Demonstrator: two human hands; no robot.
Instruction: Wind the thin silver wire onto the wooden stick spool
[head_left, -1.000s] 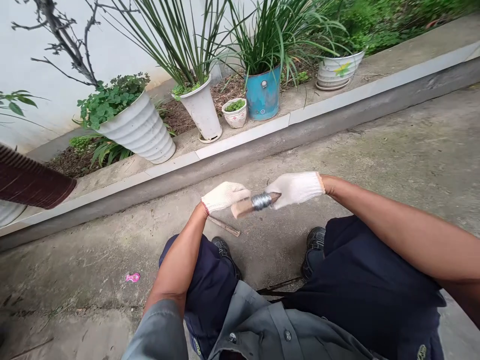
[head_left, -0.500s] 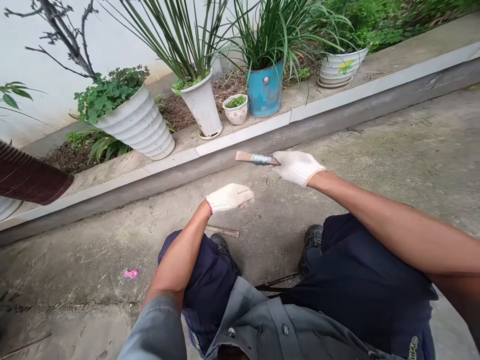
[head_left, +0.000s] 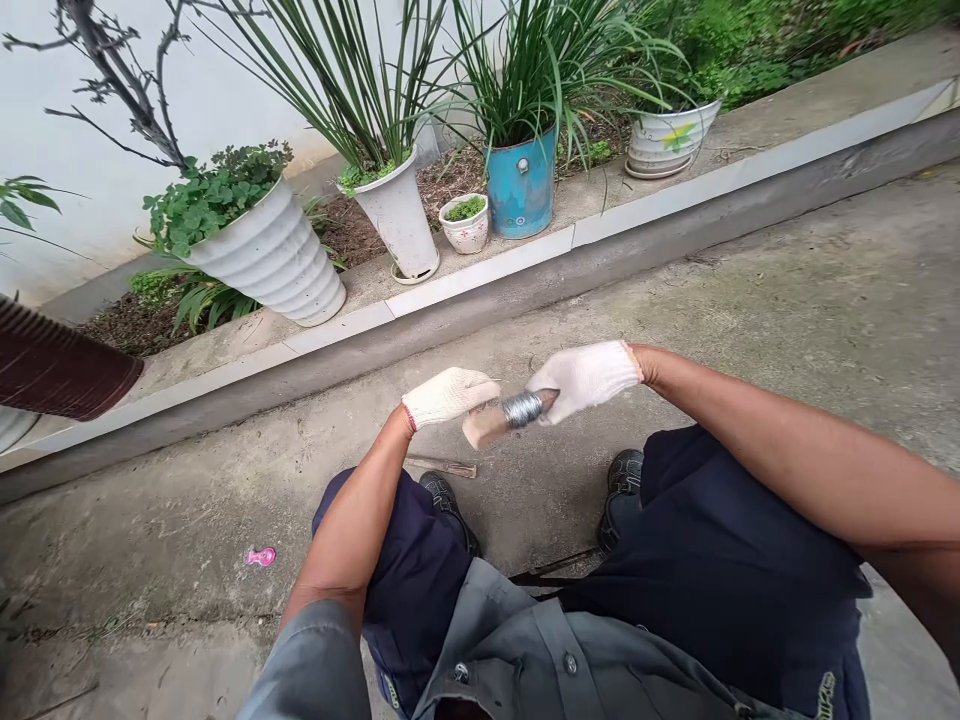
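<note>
In a white knitted glove, my right hand (head_left: pixel 585 382) is closed round one end of a flat piece of wood (head_left: pixel 487 425). A coil of silvery wire (head_left: pixel 523 408) is wound about the wood's middle. The wood is tilted, its free end low and to the left, slightly blurred. My left hand (head_left: pixel 452 395), gloved too, is just left of the coil with thumb and fingers pinched together. What they hold is too small to make out. Below the left hand, a thin wooden strip (head_left: pixel 442 466) lies on the concrete ground.
Along a low raised kerb (head_left: pixel 480 285) stand a ribbed white pot (head_left: pixel 277 260), a tall white pot (head_left: pixel 401 220), a small pot (head_left: pixel 466 232), a blue bucket (head_left: pixel 521 190) and a white bowl planter (head_left: pixel 670 140). A pink object (head_left: pixel 261 556) lies on the ground at left.
My right hand has come down, swinging the wood and its wire coil downward and closer to my left hand. My left hand has shifted only slightly.
</note>
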